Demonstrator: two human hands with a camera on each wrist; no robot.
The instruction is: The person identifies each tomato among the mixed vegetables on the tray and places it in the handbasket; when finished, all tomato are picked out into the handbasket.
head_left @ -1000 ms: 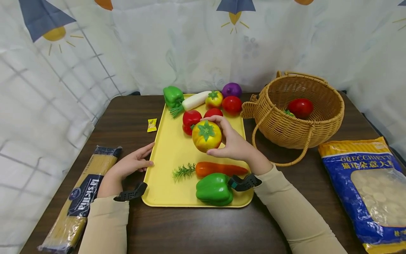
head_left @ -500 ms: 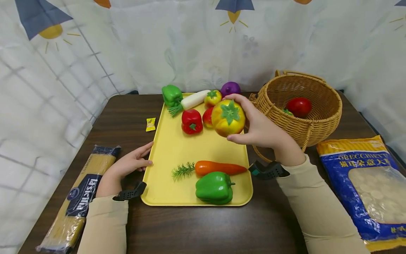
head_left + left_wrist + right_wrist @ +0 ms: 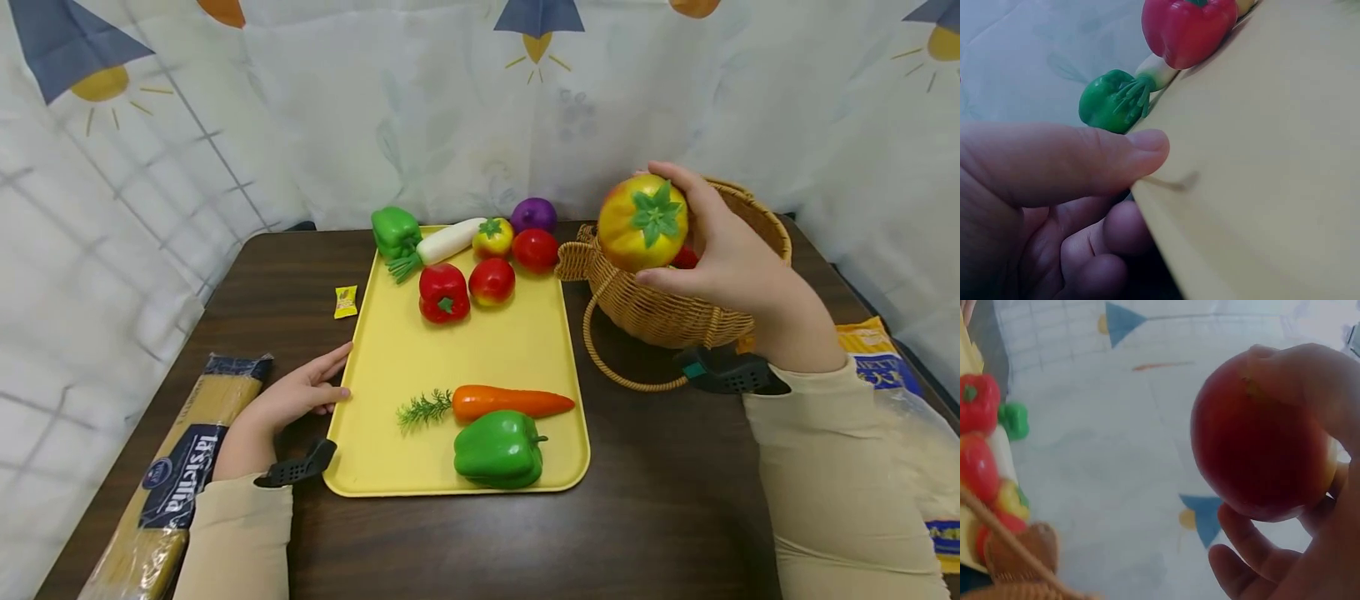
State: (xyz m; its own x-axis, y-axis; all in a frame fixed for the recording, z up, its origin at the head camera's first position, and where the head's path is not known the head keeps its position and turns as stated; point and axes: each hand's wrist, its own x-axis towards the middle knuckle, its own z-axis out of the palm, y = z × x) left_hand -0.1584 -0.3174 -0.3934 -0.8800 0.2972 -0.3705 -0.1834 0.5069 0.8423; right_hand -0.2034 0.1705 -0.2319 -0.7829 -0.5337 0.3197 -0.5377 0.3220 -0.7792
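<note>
In the head view my right hand [image 3: 727,242] grips a yellow toy tomato [image 3: 630,221] with a green leafy top, held up in front of the wicker basket [image 3: 637,308]. From the right wrist its red underside [image 3: 1260,444] faces the camera, thumb and fingers around it. My left hand [image 3: 292,400] holds the left rim of the yellow tray [image 3: 510,350]; in the left wrist view the thumb [image 3: 1141,150] lies on the rim with fingers curled below. A red tomato inside the basket is mostly hidden behind the hand.
On the tray lie a carrot [image 3: 510,403], green pepper [image 3: 498,450], red pepper [image 3: 444,293], white radish [image 3: 450,240] and several round vegetables. Another green pepper [image 3: 396,232] sits at its back left corner. A spaghetti pack [image 3: 180,467], candy [image 3: 346,302] and pasta bag [image 3: 885,367] flank it.
My right hand has carried the yellow tomato from above the tray rightward and up to the basket. The left hand keeps its hold on the tray's edge.
</note>
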